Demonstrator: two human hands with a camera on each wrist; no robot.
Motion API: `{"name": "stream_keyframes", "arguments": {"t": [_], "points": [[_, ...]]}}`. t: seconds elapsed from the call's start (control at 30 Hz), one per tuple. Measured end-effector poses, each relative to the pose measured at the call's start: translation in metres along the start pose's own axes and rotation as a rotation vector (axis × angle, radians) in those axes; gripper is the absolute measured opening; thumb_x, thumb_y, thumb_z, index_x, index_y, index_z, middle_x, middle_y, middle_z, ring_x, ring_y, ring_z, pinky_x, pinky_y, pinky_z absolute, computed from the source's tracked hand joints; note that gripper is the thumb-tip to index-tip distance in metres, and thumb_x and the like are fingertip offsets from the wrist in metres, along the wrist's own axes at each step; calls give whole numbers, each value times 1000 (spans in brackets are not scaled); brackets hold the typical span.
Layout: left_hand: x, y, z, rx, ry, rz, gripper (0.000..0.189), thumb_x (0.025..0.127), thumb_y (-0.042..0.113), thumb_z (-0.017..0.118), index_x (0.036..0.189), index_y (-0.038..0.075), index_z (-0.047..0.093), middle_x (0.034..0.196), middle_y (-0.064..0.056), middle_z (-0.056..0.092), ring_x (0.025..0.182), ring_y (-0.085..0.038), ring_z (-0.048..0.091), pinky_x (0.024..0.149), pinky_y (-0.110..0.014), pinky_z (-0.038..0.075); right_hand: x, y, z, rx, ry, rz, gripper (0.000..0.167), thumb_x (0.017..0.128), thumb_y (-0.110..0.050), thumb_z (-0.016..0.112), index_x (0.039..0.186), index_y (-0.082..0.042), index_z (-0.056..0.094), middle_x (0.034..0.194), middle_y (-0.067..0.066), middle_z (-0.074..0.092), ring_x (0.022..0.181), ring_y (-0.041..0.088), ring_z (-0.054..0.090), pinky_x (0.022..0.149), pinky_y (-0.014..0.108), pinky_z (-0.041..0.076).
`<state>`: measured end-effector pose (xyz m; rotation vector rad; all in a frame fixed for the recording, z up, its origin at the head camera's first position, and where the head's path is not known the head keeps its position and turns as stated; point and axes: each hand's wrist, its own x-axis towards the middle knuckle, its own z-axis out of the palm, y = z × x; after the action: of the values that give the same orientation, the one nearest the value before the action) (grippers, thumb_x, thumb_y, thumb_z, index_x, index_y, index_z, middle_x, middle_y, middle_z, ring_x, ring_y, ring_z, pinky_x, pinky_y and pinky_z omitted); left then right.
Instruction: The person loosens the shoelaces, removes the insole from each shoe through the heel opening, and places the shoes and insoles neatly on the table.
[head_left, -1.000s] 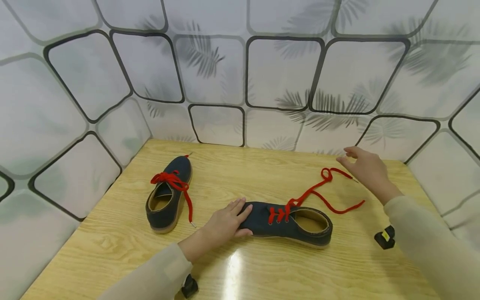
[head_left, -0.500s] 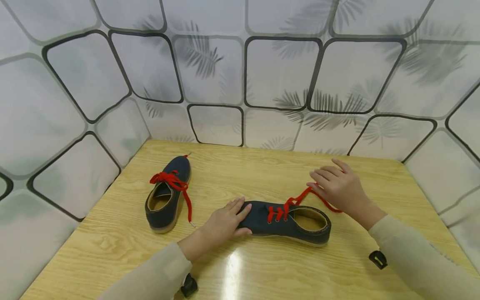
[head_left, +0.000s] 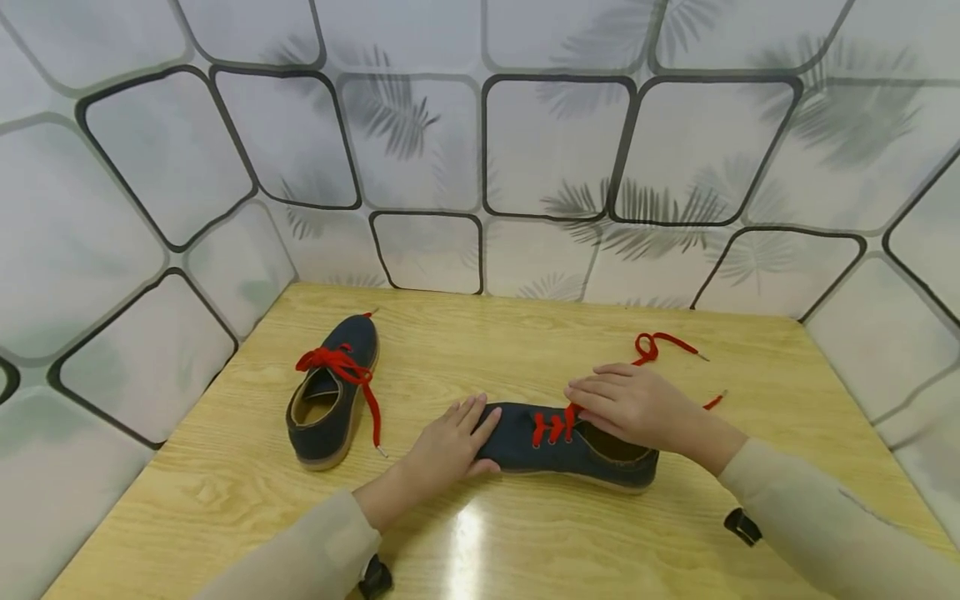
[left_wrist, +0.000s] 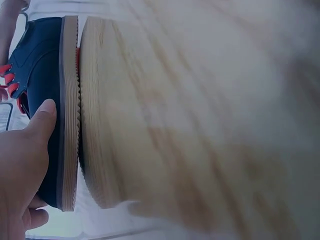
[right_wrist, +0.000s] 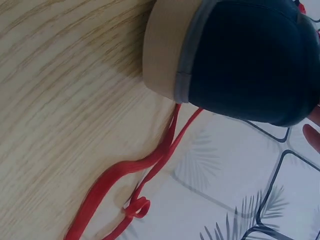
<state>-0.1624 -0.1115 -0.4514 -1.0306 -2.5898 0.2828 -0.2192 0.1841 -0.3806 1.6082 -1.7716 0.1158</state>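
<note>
A dark blue shoe [head_left: 517, 446] with red laces lies on the table, toe to the left. My left hand [head_left: 442, 446] holds its toe, thumb on the near side and fingers over the far side; the left wrist view shows the thumb [left_wrist: 46, 112] pressed above the ribbed sole. My right hand [head_left: 637, 408] is over the shoe's opening, fingertips right at the top of the lacing. Its thumb is hidden, so I cannot tell if it pinches the lace. The loose red lace [right_wrist: 107, 182] trails behind the shoe, with a small loop in it.
A second blue shoe [head_left: 352, 417] with a red bow stands at the left, toe away from me. The wooden table [head_left: 262, 517] ends at a patterned wall [head_left: 427, 167] at the back and sides. A black wrist device [head_left: 742, 527] is under the right sleeve.
My right hand has moved left and down, from beside the lace ends, over the lace, to the shoe's opening and lacing. My left hand stays on the toe.
</note>
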Motion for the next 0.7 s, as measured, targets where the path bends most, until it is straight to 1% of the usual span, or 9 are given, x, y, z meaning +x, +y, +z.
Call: {"name": "stream_keyframes", "arguments": {"t": [0.1,0.2,0.33,0.43,0.57,0.7], "points": [[0,1,0,-19,-19,-15,71,88,58,50,138,8,49,138,-21,48,125,-30,51,101,-38,44,1,0,5,6,-26,20,41,103,-28,39,107,-2,71,98,7,73,88,15,69,78,38,55],[1,2,0,-14,-34,-15,71,88,58,49,139,8,49,139,-21,48,126,-29,50,101,-37,43,0,0,11,23,-50,38,45,104,-29,35,106,-2,71,98,6,73,88,15,69,79,38,55],[1,3,2,-15,-20,-4,70,89,58,49,138,8,49,138,-21,48,125,-29,51,101,-37,44,-1,-1,18,48,-78,50,49,104,-26,29,95,-4,72,94,6,72,86,15,68,80,39,54],[2,4,2,-20,-12,-6,71,88,58,49,138,8,49,138,-22,48,124,-30,52,100,-37,44,2,-3,17,57,-51,65,43,102,-21,31,84,-6,68,87,5,72,82,14,68,78,38,55],[2,4,1,-21,-25,-17,72,88,59,48,139,8,49,139,-21,48,125,-30,51,101,-35,44,12,-8,3,49,10,72,31,97,-16,39,81,-7,65,81,3,72,74,11,68,77,38,55],[3,4,-2,-6,-36,-19,71,88,59,48,139,9,49,138,-21,48,125,-29,51,100,-34,45,27,-17,-23,-6,47,11,29,97,-15,43,87,-4,69,78,2,72,68,10,67,77,38,55]]}}
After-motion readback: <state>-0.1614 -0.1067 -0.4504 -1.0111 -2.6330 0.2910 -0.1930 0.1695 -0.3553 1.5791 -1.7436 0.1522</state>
